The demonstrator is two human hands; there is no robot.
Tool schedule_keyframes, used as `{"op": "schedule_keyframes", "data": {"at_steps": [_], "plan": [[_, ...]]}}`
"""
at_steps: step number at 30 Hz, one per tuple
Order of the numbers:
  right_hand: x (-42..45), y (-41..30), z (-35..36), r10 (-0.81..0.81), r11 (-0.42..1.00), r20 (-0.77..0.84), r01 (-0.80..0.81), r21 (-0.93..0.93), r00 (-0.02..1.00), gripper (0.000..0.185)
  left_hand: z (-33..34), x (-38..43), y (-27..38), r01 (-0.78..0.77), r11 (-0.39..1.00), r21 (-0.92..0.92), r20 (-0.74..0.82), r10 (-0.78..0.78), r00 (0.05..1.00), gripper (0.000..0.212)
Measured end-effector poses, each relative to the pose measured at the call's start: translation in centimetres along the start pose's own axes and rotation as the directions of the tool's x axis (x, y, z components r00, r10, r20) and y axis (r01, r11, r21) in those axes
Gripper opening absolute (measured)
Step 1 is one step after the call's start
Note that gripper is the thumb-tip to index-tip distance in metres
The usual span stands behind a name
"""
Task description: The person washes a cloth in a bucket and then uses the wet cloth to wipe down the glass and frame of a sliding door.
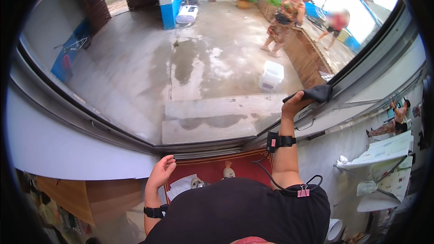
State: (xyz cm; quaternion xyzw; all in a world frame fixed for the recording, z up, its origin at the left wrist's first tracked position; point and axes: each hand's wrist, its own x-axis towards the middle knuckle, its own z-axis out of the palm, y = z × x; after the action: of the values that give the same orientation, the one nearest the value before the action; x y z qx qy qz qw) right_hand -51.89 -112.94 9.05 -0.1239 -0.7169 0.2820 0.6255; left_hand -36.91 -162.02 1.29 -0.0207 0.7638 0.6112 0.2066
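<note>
My right hand (292,105) is raised to the right with a dark cloth (316,94) in its grip. The cloth lies against the glass door pane or its metal frame (361,66); which of the two it touches, I cannot tell. Low on the left, my left hand (162,172) holds nothing, its fingers loosely bent and apart. It is near the lower door track (203,152). Black straps circle both wrists, and the right one carries a small black device (273,142) with a cable running up to my sleeve.
A red mat (217,166) and white paper (180,185) lie by my feet. Beyond the glass are a wet concrete yard (203,57), a clear plastic bin (271,75) and two people. On the right, a cloth-covered table (379,152) stands indoors, with a seated person behind.
</note>
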Motion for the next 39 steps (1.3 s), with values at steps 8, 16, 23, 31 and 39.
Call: {"op": "schedule_keyframes", "data": {"at_steps": [8, 16, 23, 31, 39], "plan": [[-8.4, -8.6, 4.0, -0.113, 0.985, 0.133, 0.094, 0.141, 0.985, 0.055, -2.3, -5.2, -4.5, 0.112, 0.991, -0.068, -0.141, -0.121, 0.983, 0.047], [-21.3, -31.8, 10.8, -0.73, 0.677, 0.326, 0.702, 0.222, 0.601, 0.033, -4.9, -11.7, -9.2, 0.097, 0.973, -0.21, -0.36, -0.169, 0.918, 0.046], [-31.3, -38.3, 15.0, -0.875, 0.289, 0.481, 0.856, 0.428, 0.054, 0.058, -4.7, -15.5, -14.1, 0.124, 0.948, -0.292, -0.497, -0.261, 0.828, 0.04], [-31.7, -28.2, 12.1, -0.882, 0.27, 0.47, 0.812, 0.517, -0.006, 0.05, -0.4, -15.8, -15.5, 0.178, 0.916, -0.361, -0.474, -0.345, 0.81, 0.041], [-18.6, -10.2, 4.3, -0.662, 0.691, 0.546, 0.701, 0.178, 0.514, 0.036, 6.7, -10.2, -12.2, 0.283, 0.942, -0.179, -0.283, -0.324, 0.903, 0.042]]}}
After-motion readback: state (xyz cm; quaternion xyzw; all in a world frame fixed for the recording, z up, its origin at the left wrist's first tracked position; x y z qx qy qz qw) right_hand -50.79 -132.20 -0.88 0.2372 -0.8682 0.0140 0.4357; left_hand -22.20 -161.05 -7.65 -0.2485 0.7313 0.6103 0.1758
